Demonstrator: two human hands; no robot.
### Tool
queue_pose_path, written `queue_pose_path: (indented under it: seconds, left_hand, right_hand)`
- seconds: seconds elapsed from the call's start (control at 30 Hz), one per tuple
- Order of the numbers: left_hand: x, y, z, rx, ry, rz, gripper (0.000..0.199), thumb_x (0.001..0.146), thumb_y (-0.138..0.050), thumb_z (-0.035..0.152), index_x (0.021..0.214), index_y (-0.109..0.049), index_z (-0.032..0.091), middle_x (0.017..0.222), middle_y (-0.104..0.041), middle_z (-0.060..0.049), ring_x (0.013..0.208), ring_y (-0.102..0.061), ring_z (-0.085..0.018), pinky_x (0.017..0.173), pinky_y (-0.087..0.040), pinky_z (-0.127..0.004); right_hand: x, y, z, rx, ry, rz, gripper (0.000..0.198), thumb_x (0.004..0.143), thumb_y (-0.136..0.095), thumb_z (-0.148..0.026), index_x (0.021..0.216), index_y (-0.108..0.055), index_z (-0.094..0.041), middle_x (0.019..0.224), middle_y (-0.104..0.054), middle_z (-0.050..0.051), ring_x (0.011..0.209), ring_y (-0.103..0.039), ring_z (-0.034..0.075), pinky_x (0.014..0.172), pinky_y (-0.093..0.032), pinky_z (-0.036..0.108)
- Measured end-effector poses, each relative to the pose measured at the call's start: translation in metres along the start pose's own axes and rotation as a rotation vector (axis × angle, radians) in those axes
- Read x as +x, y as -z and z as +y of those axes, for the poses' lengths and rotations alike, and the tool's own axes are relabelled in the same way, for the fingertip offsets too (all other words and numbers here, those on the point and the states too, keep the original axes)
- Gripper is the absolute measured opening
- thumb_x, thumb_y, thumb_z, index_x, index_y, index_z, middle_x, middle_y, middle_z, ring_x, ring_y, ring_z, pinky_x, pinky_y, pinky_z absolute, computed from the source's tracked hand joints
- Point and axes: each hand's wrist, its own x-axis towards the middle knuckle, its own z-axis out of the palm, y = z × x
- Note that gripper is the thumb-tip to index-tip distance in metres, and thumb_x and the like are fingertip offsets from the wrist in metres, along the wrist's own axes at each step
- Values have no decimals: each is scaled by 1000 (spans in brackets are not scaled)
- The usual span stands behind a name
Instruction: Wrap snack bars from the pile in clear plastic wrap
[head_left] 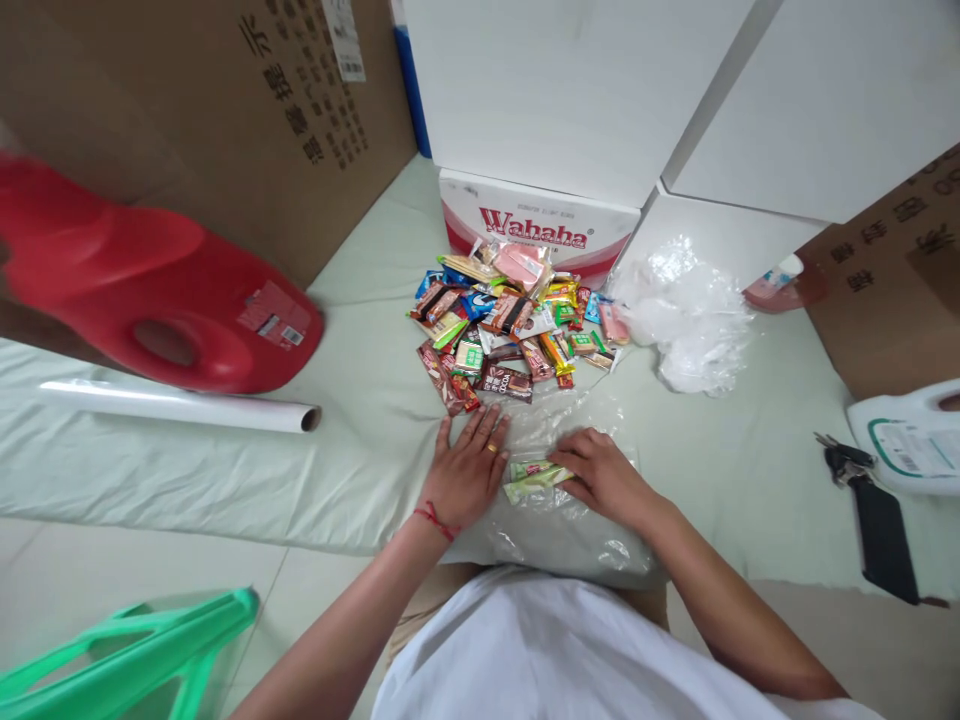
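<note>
My left hand [466,472] lies palm down with its fingers stretched out, at the left edge of a clear plastic bag [555,540]. The fingers of my right hand [606,474] are curled onto the right end of the light green snack packets [531,482], which lie on the bag; part of them is hidden under those fingers. Just beyond my fingertips is a heap of small wrapped snacks [506,382] in brown, blue, yellow, green and pink wrappers.
A crumpled heap of clear plastic bags [686,315] sits right of the snacks. Behind stands a Wahaha carton [540,215] with white boxes above. Leftward are a red jug [225,300] and a white roll [180,405]; rightward, keys with a black case [885,540] and a white bottle [911,435].
</note>
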Motion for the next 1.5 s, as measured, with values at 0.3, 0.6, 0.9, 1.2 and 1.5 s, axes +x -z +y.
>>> queue_pose_path:
  seconds: [0.3, 0.6, 0.9, 1.2, 1.5]
  left_hand:
    - [1, 3, 1, -16, 14, 5, 53, 110, -34, 37, 159, -50, 25, 169, -44, -8, 157, -41, -29, 132, -20, -63]
    - [-1, 2, 0, -26, 5, 10, 53, 109, -36, 36, 158, -52, 25, 169, -43, -8, 157, -41, -29, 131, -21, -64]
    - [-2, 1, -1, -20, -7, 23, 54, 109, -37, 36, 160, -49, 25, 170, -42, -8, 158, -40, -29, 132, -21, -64]
    - [-2, 2, -3, -83, 0, 14, 54, 110, -35, 39, 160, -48, 25, 171, -40, -6, 159, -37, -27, 133, -16, -63]
    - [-2, -1, -3, -85, -6, 41, 53, 109, -38, 37, 159, -50, 25, 170, -41, -7, 159, -39, -28, 133, -18, -64]
  right_hand:
    - [-3, -6, 4, -30, -127, 73, 32, 105, -60, -34, 133, -68, -20, 122, -69, 16, 111, -57, 31, 95, -48, 47]
    - [28, 47, -7, 135, -17, 219, 38, 106, -58, -44, 134, -67, -20, 129, -69, 16, 120, -62, 30, 103, -51, 46]
    - [206, 103, 1, -254, 47, 206, 69, 94, -74, -46, 152, -56, -13, 150, -56, 21, 136, -48, 40, 114, -41, 55]
    - [173, 80, 49, -231, 12, 255, 43, 103, -53, -30, 141, -66, -14, 148, -61, 19, 132, -53, 36, 115, -42, 54]
    - [169, 78, 81, 99, -141, 422, 45, 106, -44, -47, 131, -70, -18, 133, -72, 14, 125, -64, 27, 113, -47, 47]
